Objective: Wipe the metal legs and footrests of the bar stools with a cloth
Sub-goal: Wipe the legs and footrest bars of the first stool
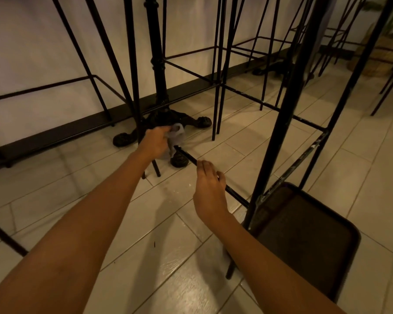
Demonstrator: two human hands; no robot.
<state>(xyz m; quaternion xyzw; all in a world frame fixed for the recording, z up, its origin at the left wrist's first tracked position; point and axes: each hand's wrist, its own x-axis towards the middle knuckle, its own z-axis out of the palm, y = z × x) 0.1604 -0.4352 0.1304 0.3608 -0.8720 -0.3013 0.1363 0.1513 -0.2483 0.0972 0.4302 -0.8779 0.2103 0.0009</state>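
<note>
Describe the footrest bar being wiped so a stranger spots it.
Find the ornate claw-footed table base by the wall. Before it runs a thin footrest bar. Only this bar has a grey cloth at one end, held by the left hand.

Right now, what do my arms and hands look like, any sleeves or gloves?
Left arm and right arm are bare to the frame edge, no sleeves. Left hand and right hand: no gloves, watch, rings or bracelets visible.

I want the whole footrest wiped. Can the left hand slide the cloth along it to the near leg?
Probably not yet: the right hand holds the footrest midway, blocking the cloth in the left hand.
</note>
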